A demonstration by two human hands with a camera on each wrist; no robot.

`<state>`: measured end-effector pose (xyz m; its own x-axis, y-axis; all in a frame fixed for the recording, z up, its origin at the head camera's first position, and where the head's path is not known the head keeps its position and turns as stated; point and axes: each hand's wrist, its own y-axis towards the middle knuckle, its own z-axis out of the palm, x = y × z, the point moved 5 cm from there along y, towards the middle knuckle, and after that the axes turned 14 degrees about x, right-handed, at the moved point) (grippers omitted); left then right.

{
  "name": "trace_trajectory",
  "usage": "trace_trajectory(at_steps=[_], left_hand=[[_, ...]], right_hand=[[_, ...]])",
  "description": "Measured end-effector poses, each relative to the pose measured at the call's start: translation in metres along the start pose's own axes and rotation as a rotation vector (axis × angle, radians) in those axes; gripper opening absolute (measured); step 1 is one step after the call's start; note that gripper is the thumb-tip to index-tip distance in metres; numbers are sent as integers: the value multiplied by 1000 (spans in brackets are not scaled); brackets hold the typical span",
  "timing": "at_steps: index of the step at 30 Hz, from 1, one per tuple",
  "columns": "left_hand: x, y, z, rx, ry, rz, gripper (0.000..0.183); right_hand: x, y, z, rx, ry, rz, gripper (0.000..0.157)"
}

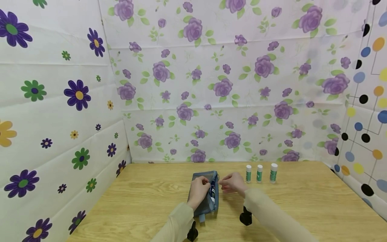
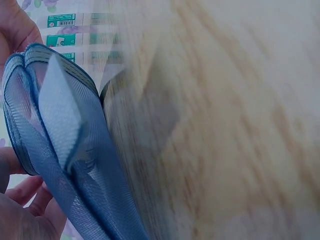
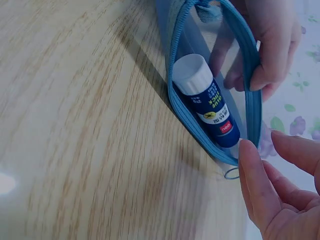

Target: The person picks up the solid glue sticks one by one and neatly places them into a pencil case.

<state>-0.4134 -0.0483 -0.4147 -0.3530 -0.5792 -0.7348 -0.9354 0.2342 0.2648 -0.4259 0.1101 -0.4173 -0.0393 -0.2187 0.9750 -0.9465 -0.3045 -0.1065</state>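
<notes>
A blue mesh zip pouch (image 1: 207, 206) lies on the wooden table, its zipped mouth spread apart. My left hand (image 1: 199, 189) pinches one edge of that mouth and holds it up. Inside rests a glue stick (image 3: 210, 102) with a white cap and a dark blue label, fully within the pouch in the right wrist view. My right hand (image 1: 234, 183) is at the pouch's far end; its index fingertip (image 3: 248, 150) is right at the zipper's corner, thumb apart, with nothing held. A thin ring (image 3: 231, 173) hangs at that corner.
Three white tubes with green labels, a left one (image 1: 248, 174), a middle one (image 1: 259, 174) and a larger right one (image 1: 273, 173), stand upright at the back right. Flower-patterned sheets (image 1: 223, 87) enclose the wooden table (image 1: 145, 195) behind and at the sides.
</notes>
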Motion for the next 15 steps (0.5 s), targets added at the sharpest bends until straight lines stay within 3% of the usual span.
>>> trace_trajectory(at_steps=[8, 15], left_hand=[[0, 0, 1, 11, -16, 20, 5], [4, 1, 3, 28, -20, -5, 6]], right_hand=[[0, -7, -18, -14, 15, -18, 21], [0, -13, -31, -7, 10, -55, 24]])
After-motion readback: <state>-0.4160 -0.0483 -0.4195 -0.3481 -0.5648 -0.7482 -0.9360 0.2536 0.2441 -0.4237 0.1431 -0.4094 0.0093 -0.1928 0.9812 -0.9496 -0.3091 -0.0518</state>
